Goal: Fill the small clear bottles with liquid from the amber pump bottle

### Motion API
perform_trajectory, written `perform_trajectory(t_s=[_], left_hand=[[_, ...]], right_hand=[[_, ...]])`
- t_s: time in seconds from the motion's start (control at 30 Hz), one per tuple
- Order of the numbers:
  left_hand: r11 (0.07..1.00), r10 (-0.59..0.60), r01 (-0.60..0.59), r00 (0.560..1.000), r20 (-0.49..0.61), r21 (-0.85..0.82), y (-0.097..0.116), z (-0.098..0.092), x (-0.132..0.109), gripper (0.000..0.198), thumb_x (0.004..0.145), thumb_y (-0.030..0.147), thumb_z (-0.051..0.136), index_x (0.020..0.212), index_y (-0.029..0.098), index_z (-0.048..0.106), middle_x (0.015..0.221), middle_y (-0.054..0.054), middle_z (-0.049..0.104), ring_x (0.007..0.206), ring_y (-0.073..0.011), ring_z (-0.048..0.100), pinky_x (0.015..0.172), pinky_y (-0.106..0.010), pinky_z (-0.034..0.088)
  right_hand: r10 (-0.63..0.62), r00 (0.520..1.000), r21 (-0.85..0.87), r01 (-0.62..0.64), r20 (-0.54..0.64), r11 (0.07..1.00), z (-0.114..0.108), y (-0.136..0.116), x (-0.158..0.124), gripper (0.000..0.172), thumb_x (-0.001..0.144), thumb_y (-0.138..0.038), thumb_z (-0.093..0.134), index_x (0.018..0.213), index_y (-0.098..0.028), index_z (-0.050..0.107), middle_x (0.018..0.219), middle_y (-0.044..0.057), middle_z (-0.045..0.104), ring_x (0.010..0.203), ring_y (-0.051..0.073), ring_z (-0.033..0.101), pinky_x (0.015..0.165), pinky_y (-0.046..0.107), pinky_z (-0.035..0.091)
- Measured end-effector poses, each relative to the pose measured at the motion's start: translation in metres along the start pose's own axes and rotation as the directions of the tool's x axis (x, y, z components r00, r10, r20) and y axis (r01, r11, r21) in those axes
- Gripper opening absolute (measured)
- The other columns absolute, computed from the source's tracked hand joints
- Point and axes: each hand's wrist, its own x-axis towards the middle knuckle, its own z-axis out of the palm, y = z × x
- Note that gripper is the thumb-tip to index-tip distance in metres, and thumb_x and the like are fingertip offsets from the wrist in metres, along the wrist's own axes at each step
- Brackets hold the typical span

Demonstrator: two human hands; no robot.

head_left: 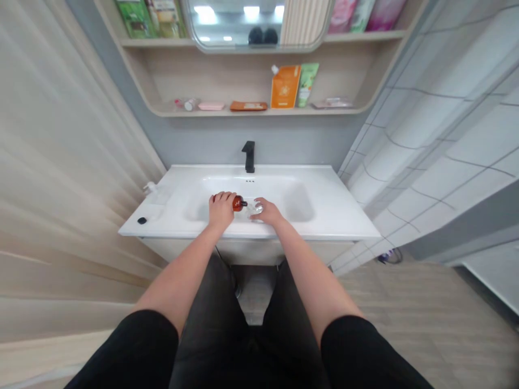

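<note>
My left hand (221, 208) is wrapped round a brown bottle (238, 203), tipped on its side with its dark neck pointing right. My right hand (267, 211) is closed round a small clear container (256, 208), its fingers hiding part of it. The bottle's neck is close to the container; whether they touch I cannot tell. Both hands are over the white sink (298, 202), near its front rim. A small black cap-like piece (141, 220) lies on the counter at the left, near a clear bottle with a white pump (151, 187).
A black faucet (250, 156) stands behind the basin. Above it, a wall shelf (194, 112) holds an orange pouch (285, 87), a green tube (307, 85) and several small packets. A mirror (259, 24) hangs over the shelf. A curtain (68, 135) is at the left, a tiled wall (438, 178) at the right.
</note>
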Motion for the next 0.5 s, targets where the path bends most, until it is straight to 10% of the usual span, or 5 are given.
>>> perform_trajectory(t_s=[0.5], left_hand=[[1.0,0.01,-0.01,1.0,-0.004,0.017,-0.0004,0.0001,-0.0006,0.058,0.099,0.016,0.052,0.154,0.029,0.065,0.157,-0.014,0.069,0.153,-0.0355,0.052,0.13,-0.058,0.031]], right_hand=[[-0.004,1.0,-0.014,0.004,-0.002,1.0,-0.0006,-0.0012,-0.0013,0.08,0.063,-0.03,0.105,0.135,-0.029,0.069,0.12,0.001,0.08,0.105,0.024,0.077,0.103,0.038,0.059]])
